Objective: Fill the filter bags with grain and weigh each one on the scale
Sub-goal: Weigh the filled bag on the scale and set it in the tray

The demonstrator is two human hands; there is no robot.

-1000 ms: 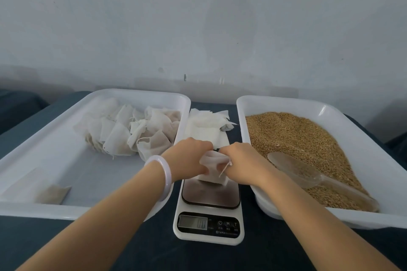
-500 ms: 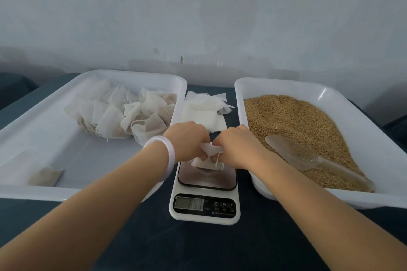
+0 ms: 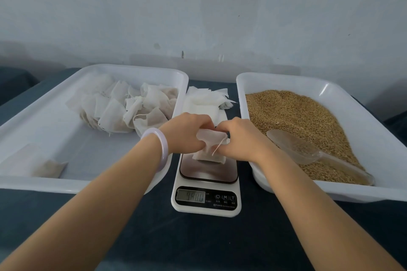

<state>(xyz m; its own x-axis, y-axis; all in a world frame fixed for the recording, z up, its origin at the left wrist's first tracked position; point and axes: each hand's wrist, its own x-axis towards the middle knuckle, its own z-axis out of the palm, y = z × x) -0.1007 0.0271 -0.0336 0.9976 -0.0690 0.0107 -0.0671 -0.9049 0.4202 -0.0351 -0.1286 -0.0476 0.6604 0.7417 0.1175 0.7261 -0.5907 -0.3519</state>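
Dark table: left grip, right grip still pinch filter bag over scale.

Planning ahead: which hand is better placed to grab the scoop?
Likely the right hand: the scoop lies in the grain tray beside it, while the left hand would have to cross the scale.

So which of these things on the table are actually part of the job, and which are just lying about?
In use: held bag, scale, grain, scoop, spare empty bags, pile of filled bags.
Just there: flat packet in the left tray's near corner, bracelet.
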